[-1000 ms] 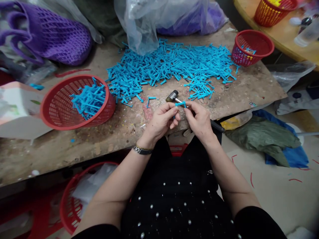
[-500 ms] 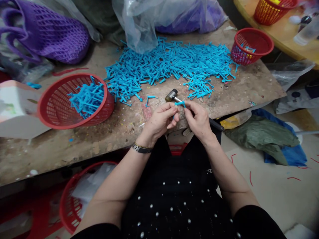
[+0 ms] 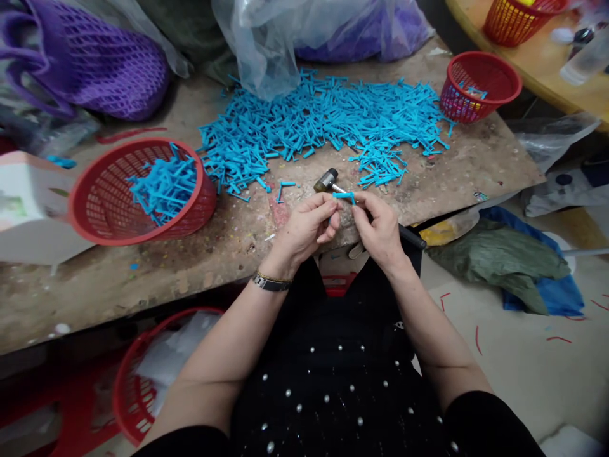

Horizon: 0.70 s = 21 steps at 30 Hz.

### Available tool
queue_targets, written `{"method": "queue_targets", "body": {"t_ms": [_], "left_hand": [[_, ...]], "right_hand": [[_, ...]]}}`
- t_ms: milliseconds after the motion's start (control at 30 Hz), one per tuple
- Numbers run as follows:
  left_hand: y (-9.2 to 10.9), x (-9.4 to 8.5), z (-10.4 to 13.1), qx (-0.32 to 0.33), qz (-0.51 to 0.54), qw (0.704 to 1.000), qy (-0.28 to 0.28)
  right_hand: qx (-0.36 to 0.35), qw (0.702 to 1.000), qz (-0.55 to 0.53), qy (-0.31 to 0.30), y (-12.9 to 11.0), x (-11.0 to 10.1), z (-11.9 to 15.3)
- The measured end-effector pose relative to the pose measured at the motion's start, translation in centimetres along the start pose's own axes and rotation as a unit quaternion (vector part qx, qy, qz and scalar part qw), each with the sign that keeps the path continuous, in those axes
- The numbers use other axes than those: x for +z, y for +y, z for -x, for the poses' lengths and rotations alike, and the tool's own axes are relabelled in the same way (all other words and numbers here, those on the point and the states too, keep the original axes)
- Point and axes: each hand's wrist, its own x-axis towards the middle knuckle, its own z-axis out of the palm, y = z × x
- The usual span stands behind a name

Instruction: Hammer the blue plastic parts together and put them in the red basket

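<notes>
Between my fingertips is a small blue plastic piece (image 3: 343, 195), stick-like with a bend at its right end. My left hand (image 3: 314, 222) pinches its left end between thumb and forefinger, the other fingers curled; a bit of blue also shows under them. My right hand (image 3: 378, 225) is closed on the right end in a pinch. Just beyond my fingers lies a small hammer (image 3: 326, 181) with a dark head, its handle partly hidden by my hands. A large heap of similar blue pieces (image 3: 323, 120) spreads over the worktable (image 3: 228, 238) behind it.
A red basket (image 3: 80, 219) with blue pieces stands at left, beside a white box (image 3: 33, 209). Another red basket (image 3: 509, 76) sits at the far right corner. Plastic bags (image 3: 266, 51) and a purple mesh bag (image 3: 109, 63) line the back. A red basket (image 3: 124, 381) is below the table.
Both hands keep nearly the same place, still on the blue plastic piece, which looks slightly straighter and more level. The whole view has shifted a little.
</notes>
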Motion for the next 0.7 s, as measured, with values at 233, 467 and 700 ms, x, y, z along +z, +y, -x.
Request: {"method": "queue_targets", "body": {"t_ms": [233,467,700], "left_hand": [[-0.3,0.4,0.5,0.071,-0.061,0.994,0.059],[-0.9,-0.1,0.3,0.133,-0.125,0.981,0.062],[-1.3,-0.4,0.2,0.156,-0.162,0.971,0.082]], "right_hand": [[0.013,1.0,0.003,-0.003,-0.3,0.2,0.1],[0.003,1.0,0.009,0.003,-0.6,0.1,0.3],[-0.01,1.0,0.009,0.008,-0.8,0.2,0.4]]}}
